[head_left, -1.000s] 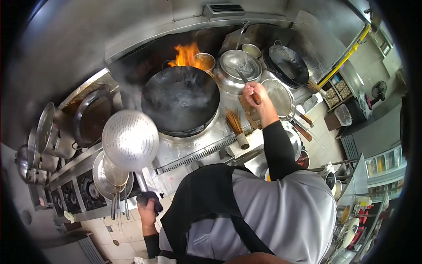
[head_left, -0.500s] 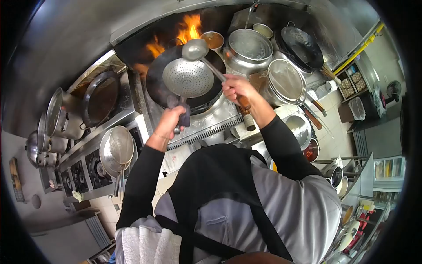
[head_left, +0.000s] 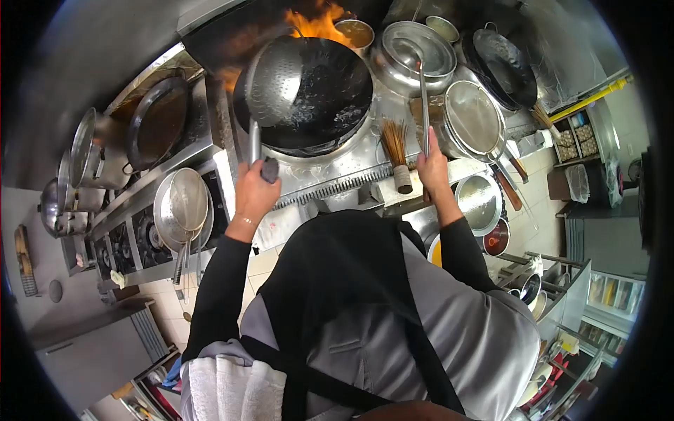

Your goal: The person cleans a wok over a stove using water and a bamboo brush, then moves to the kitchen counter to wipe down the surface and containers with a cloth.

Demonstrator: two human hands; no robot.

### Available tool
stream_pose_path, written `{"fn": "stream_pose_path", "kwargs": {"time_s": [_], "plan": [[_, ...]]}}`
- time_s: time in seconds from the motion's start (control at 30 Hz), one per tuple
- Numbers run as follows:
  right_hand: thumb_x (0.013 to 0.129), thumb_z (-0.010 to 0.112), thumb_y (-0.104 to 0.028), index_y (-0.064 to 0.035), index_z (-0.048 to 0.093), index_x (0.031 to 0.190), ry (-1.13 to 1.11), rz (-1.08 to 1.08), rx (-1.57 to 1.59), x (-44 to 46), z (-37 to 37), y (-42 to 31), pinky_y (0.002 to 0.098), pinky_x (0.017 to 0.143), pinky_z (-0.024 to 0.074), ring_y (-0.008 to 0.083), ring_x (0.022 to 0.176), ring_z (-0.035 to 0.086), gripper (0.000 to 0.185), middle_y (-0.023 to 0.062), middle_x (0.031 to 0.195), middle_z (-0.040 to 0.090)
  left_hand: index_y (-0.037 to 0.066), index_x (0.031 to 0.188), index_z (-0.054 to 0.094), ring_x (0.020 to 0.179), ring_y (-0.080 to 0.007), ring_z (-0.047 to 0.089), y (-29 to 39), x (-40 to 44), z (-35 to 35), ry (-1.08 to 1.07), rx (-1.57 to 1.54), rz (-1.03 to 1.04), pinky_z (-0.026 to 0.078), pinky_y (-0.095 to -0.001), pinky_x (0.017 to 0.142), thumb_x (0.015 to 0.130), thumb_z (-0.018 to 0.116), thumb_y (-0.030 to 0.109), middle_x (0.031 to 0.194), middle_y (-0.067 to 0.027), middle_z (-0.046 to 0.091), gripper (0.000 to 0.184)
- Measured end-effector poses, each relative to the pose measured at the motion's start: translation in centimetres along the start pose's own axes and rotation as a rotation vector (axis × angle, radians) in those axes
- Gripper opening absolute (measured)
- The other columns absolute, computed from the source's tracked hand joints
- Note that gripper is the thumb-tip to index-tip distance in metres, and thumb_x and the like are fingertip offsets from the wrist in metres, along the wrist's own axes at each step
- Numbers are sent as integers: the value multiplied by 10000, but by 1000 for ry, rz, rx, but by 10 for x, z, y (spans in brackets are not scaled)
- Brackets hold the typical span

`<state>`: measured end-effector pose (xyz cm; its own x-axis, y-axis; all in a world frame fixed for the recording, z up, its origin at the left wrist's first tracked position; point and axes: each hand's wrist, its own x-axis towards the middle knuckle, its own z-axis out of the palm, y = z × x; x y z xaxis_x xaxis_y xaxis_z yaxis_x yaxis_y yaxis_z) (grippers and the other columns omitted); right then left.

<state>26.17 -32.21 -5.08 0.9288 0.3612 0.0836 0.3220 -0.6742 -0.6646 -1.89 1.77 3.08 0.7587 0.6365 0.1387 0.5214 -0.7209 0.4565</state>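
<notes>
My left hand [head_left: 257, 195] is closed round the handle of a perforated strainer [head_left: 278, 78], with a dark cloth [head_left: 269, 170] at the grip. The strainer is tilted over the left side of a black wok [head_left: 330, 98], whose inside looks wet and shiny. My right hand [head_left: 433, 170] grips a long-handled ladle [head_left: 424, 98]. The ladle's bowl is at the mouth of a metal pot [head_left: 411, 83] behind the wok's right side; whether it touches the liquid I cannot tell. A bamboo brush [head_left: 399, 151] lies between the wok and my right hand.
Flames [head_left: 319, 27] rise behind the wok. To the right sit a mesh sieve [head_left: 474, 116] on a container and another dark wok [head_left: 504, 63]. At left are a dark pan [head_left: 158, 133], a tall pot [head_left: 107, 168] and another sieve [head_left: 189, 201] beside burners.
The ladle has moved from above the strainer to the pot on the right. The strainer has shifted left and tipped onto its side, uncovering the wok's inside.
</notes>
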Motion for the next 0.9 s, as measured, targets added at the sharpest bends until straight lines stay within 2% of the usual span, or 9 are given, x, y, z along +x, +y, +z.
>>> {"fn": "stream_pose_path", "kwargs": {"time_s": [0.23,0.3,0.33,0.37,0.43,0.5,0.57,0.8,0.9], "plan": [[861,570,-33,48,402,1519,242,78,-85,138,32,-10,552,736,569,475,803,718,684,340,906,703,-36,1114,695,988,-455,666,0,-7,-23,145,-74,46,557,-471,858,794,745,169,1061,-250,671,383],[866,559,-22,76,553,1292,95,309,424,173,34,-11,483,556,549,360,591,680,437,237,784,687,-37,1072,704,929,-420,684,8,-11,-32,104,-180,-38,556,-454,829,813,725,165,981,-223,691,329],[881,543,3,29,572,1006,-8,431,943,187,30,-6,395,425,456,231,446,540,131,120,673,593,-38,1030,712,870,-384,702,11,-10,-36,52,-277,-131,555,-436,799,832,706,162,901,-196,712,281],[911,525,14,-21,496,844,-240,679,1492,213,32,19,321,398,405,164,438,457,81,54,626,514,-38,1030,712,870,-384,702,11,-9,-36,67,-281,-125,555,-436,799,832,706,162,901,-196,712,281],[969,490,-48,-69,443,733,-373,744,1761,186,-8,-26,207,401,375,75,467,432,241,1,626,467,-38,962,711,764,-287,698,5,-12,-35,-81,-689,-348,547,-406,762,867,676,169,788,-119,709,230],[949,521,0,-45,446,764,-458,667,1804,173,-16,-35,218,408,384,87,486,443,204,19,637,478,-8,882,695,646,-173,654,18,-10,-49,-232,-867,-531,500,-335,501,876,693,178,777,-76,681,186],[972,531,-15,-35,453,793,-579,662,1832,157,-32,-46,212,413,383,79,510,456,196,29,671,498,15,838,688,595,-146,630,18,-7,-40,-226,-1002,-587,442,-299,418,878,697,184,744,-75,665,173],[1014,540,-29,-51,488,1030,-695,564,1718,87,-64,-122,197,404,369,64,534,464,59,44,774,524,14,864,703,559,-153,608,41,32,-27,-409,-1066,-586,431,-304,416,905,675,258,744,-51,660,249],[979,579,25,-78,413,1334,-779,555,1644,68,-42,-131,206,408,339,79,523,461,405,42,776,528,33,893,697,559,-146,600,47,58,-16,-504,-1109,-540,423,-284,405,912,659,233,755,-39,654,205]]}}
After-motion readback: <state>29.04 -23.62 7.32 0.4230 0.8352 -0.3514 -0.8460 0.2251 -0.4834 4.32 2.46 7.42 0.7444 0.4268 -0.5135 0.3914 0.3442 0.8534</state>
